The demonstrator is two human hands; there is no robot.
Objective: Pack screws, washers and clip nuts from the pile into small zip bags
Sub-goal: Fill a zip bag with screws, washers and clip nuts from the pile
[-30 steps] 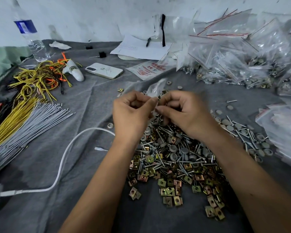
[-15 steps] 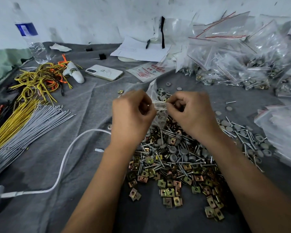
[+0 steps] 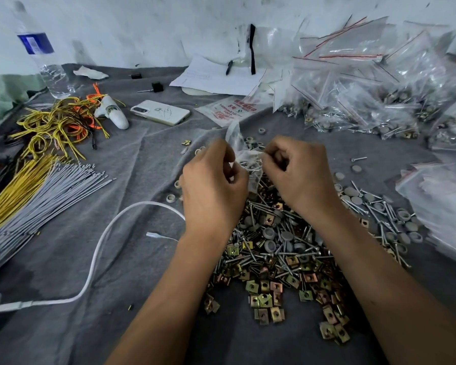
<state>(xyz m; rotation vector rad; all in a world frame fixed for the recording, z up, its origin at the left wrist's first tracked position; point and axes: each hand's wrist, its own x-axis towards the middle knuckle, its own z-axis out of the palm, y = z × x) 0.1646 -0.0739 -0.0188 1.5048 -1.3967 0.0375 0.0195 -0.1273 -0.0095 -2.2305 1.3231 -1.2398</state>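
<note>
**Operator:** Two hands are in view above the work surface. List the layout, left edge first.

**Inspector:** At the left edge of the grey cloth [image 3: 132, 164]: a bundle of grey wires [image 3: 45, 196] with yellow wires [image 3: 8, 193] just beside it, and a tangle of yellow and orange leads [image 3: 55, 125] behind them. A water bottle [image 3: 44, 56] stands in the far left corner. A white cable [image 3: 98, 254] curves from the near left corner toward the centre. A white phone [image 3: 159, 112] lies flat, left of centre, toward the far edge.

**Operator:** State of the hands?

**Inspector:** Left hand [image 3: 211, 191]: fingers curled, pinching the left side of a small zip bag [image 3: 244, 159]. Right hand [image 3: 300, 175]: fingers curled, pinching the right side of the same bag. The bag hangs between them, above the far end of the pile [image 3: 277, 246]. Screws show through the plastic.

**Operator:** Location of the stock?

**Inspector:** The pile lies at the centre of the cloth, under and between the forearms: screws and grey washers [image 3: 270, 243] in the middle, clip nuts [image 3: 263, 301] toward the near edge. Loose screws and washers spread right of the right wrist.

**Operator:** Right side?

**Inspector:** Filled bags [image 3: 366, 101] are heaped in the far right corner. More bags [image 3: 442, 206] lie at the right edge. Sheets of paper [image 3: 216, 77] sit at the far edge, centre.
</note>
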